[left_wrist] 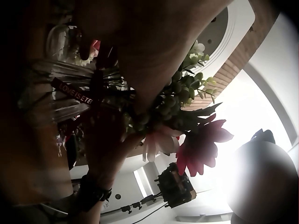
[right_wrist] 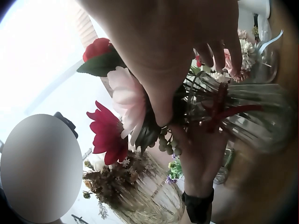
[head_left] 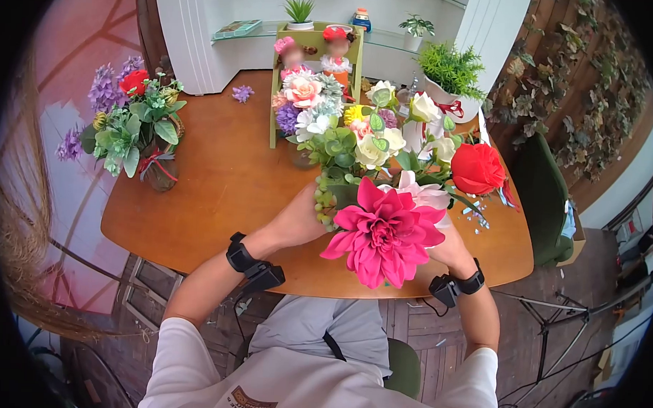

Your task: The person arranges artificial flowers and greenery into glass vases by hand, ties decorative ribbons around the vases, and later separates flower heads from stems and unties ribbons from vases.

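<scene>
A large flower arrangement stands in a clear glass vase point(right_wrist: 261, 114) with a red ribbon point(right_wrist: 218, 107) tied round it. Its magenta bloom point(head_left: 381, 233) faces up in the head view, near a red rose point(head_left: 478, 169) and white roses point(head_left: 372, 152). My left hand point(head_left: 302, 219) point(left_wrist: 159, 46) curves round the stems just under the blooms from the left. From the other side my right hand point(head_left: 446, 245) point(right_wrist: 163, 46) curves round the same place, its thumb by the leaves. Blooms hide most of the fingers in the head view.
A second flower vase point(head_left: 158, 173) stands at the table's left. Behind the arrangement are a green wooden chair point(head_left: 355, 54) with two dolls and pastel flowers point(head_left: 304, 92). A potted plant point(head_left: 450, 71) is at the back right; a loose purple flower point(head_left: 242, 94) lies on the table point(head_left: 219, 193).
</scene>
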`<act>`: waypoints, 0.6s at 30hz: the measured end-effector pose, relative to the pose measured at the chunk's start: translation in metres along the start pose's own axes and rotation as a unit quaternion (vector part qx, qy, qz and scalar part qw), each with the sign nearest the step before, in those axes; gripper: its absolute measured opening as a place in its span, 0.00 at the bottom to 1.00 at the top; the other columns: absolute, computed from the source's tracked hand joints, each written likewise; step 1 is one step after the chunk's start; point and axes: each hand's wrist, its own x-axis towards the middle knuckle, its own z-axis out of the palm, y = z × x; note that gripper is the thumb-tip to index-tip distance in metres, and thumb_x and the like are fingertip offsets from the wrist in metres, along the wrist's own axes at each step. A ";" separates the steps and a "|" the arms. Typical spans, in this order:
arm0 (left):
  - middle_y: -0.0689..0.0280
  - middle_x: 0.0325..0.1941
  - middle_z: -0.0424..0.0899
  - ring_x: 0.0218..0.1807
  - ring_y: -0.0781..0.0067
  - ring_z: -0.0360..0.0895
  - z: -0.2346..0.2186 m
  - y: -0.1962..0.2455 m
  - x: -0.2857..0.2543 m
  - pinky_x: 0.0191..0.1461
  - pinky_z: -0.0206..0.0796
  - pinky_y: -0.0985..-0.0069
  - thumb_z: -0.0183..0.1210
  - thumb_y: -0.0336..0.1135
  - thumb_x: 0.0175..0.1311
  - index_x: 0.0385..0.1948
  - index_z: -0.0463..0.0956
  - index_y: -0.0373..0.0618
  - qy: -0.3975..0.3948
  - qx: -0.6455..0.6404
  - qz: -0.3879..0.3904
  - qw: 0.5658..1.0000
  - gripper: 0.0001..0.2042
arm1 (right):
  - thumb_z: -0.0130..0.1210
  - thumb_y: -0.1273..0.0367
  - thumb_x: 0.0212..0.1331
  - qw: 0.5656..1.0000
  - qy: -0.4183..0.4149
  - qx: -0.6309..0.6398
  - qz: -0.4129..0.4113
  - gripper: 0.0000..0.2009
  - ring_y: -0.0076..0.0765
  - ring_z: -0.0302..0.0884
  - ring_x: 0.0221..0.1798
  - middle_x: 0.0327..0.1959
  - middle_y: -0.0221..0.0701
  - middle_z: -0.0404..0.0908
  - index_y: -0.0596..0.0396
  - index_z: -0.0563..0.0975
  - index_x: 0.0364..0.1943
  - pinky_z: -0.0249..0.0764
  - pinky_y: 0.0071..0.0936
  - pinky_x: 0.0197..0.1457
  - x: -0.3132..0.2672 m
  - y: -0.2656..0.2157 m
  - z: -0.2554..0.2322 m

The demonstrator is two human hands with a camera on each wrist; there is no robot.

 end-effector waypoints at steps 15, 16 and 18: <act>0.64 0.60 0.80 0.58 0.76 0.76 -0.002 -0.004 0.016 0.64 0.68 0.73 0.71 0.30 0.60 0.60 0.68 0.37 0.032 -0.169 -0.018 0.985 0.28 | 0.62 0.68 0.60 0.991 0.000 -0.114 -0.071 0.20 0.47 0.75 0.63 0.59 0.40 0.79 0.54 0.77 0.57 0.72 0.37 0.66 0.018 -0.018 -0.004; 0.64 0.58 0.80 0.58 0.76 0.76 -0.002 -0.007 0.019 0.64 0.68 0.73 0.70 0.29 0.60 0.59 0.69 0.38 0.038 -0.127 0.019 0.991 0.26 | 0.62 0.68 0.60 0.991 0.002 -0.110 -0.070 0.20 0.47 0.75 0.63 0.59 0.40 0.79 0.54 0.77 0.57 0.72 0.37 0.66 0.019 -0.022 -0.003; 0.65 0.56 0.81 0.56 0.77 0.76 -0.005 -0.009 0.026 0.62 0.69 0.73 0.68 0.28 0.62 0.57 0.71 0.38 0.049 -0.043 0.095 0.993 0.22 | 0.63 0.68 0.60 0.984 0.028 -0.098 -0.150 0.19 0.47 0.76 0.61 0.57 0.40 0.79 0.56 0.77 0.56 0.72 0.38 0.64 0.024 -0.029 -0.003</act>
